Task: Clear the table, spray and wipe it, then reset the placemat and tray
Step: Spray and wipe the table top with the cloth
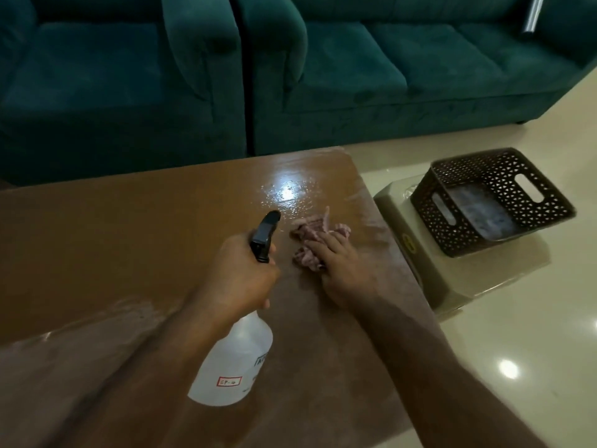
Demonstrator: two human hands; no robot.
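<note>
You have two hands in view, one spray bottle point(231, 360), one cloth point(315, 236) and one table point(129, 227). Beyond the table's right edge there is one basket point(494, 202), resting on one low grey stool point(429, 253) on the floor point(523, 350). Two sofa units point(387, 69) stand behind the table.

Your left hand point(240, 273) is closed around the neck of the spray bottle, just below the black trigger head point(266, 234). The nozzle points toward the far right area of the table. Your right hand point(339, 266) lies flat with fingers extended, pressing on the cloth near the table's right edge; it is not curled around anything.

Your left hand hides the bottle's neck and most of the trigger. The small red-bordered label on the bottle is too blurred to read reliably. The flat pale contents in the basket cannot be identified. The near table edge and both forearms are cut off by the frame. A shiny cylindrical object point(533, 14) at upper right is partly cut off.

The bottle is translucent white plastic, rounded at the shoulder. The cloth is pinkish, crumpled and nubby. The table is brown, glossy, with a rounded corner and a wet, beaded patch around a light reflection beyond the cloth. The basket is dark perforated plastic with slot handles. The sofas are teal velvet. The floor is pale and polished.
</note>
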